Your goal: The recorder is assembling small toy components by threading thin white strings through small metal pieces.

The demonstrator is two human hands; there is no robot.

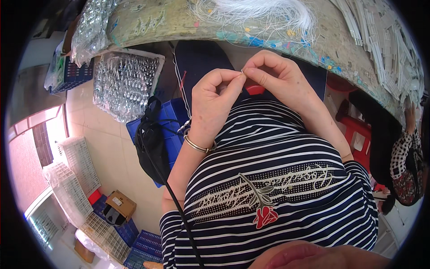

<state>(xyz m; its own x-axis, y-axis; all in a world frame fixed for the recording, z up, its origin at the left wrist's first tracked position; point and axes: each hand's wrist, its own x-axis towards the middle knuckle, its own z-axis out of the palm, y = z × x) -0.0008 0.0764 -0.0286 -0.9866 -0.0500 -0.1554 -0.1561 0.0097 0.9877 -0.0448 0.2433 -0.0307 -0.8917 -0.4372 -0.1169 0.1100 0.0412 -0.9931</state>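
In front of my body, just short of the table's near edge, my left hand (214, 99) and my right hand (282, 77) meet fingertip to fingertip. Each has thumb and forefinger pinched together. A tiny pale piece (242, 71) shows between the fingertips, too small for me to name. Beyond them, a loose bundle of fine white strings (268, 12) is spread on the table, its frayed ends reaching toward the near edge. Under my hands a small red object (255, 90) is partly visible at my lap.
The worn table (179, 29) curves across the top, with white strips (380, 49) piled at right. A sheet of clear-wrapped shiny pieces (127, 80) stands at left. A black bag (150, 143) rests by a blue crate. A person in a checkered sleeve (397, 157) sits at right.
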